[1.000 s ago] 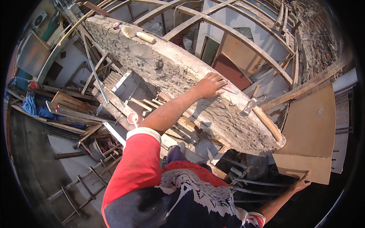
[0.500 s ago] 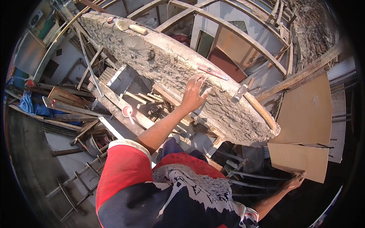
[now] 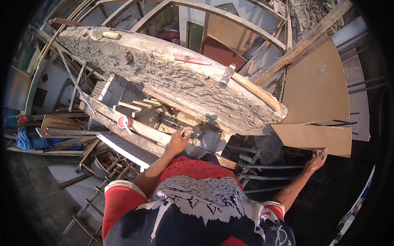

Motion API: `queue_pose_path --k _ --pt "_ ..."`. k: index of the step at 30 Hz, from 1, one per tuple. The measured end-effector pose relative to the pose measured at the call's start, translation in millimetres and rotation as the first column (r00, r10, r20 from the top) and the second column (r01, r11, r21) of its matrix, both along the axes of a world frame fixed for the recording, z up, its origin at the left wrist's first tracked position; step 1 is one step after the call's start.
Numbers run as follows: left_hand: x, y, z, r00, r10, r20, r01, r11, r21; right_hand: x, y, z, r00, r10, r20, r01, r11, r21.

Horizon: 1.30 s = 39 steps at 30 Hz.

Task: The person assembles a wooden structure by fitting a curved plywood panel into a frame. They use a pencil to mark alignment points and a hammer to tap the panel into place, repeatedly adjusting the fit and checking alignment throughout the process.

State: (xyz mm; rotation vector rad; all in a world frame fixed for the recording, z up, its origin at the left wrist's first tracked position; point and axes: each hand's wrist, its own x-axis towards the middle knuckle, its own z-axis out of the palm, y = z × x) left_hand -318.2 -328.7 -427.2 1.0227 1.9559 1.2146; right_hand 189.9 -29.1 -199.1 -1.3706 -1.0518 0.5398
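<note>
My left hand is in front of my body, below the rough wall top. Its fingers are curled in, and I see nothing in them. On the right, my right hand grips the lower edge of a small tan plywood piece. A larger plywood sheet stands just above that piece. Along the top of the broken masonry wall lie a hammer with a wooden handle, a red folding tool and a trowel with a pale handle.
A red and white dipper rests on a plank at the left. Below it, a wooden ladder runs downward. Curved wooden frames span the far side. A long beam slants at the right. Scrap timber lies at far left.
My left hand has come back from the wall toward my body, and its spread fingers have curled in. The right hand still grips the plywood. The whole view has shifted and turned.
</note>
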Motion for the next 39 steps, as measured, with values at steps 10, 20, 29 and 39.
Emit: queue_pose_path --k 10,20,29,39 --pt "56 92 78 0.915 -0.380 -0.137 0.394 0.913 0.103 17 -10 -9 0.997 0.008 -0.075 -0.009 1.000 -0.012" --pt "110 148 202 0.780 -0.613 -0.125 0.614 0.712 0.341 -32 -113 21 0.986 0.025 0.167 -0.021 1.000 -0.023" --pt "164 166 289 0.570 -0.775 -0.273 0.781 0.408 0.473 -145 -203 -3 0.714 0.191 0.674 -0.245 0.969 -0.015" --pt "41 98 199 0.632 -0.765 -0.122 0.768 0.599 0.226 -271 -218 63 0.438 0.886 0.150 -0.646 0.427 -0.633"
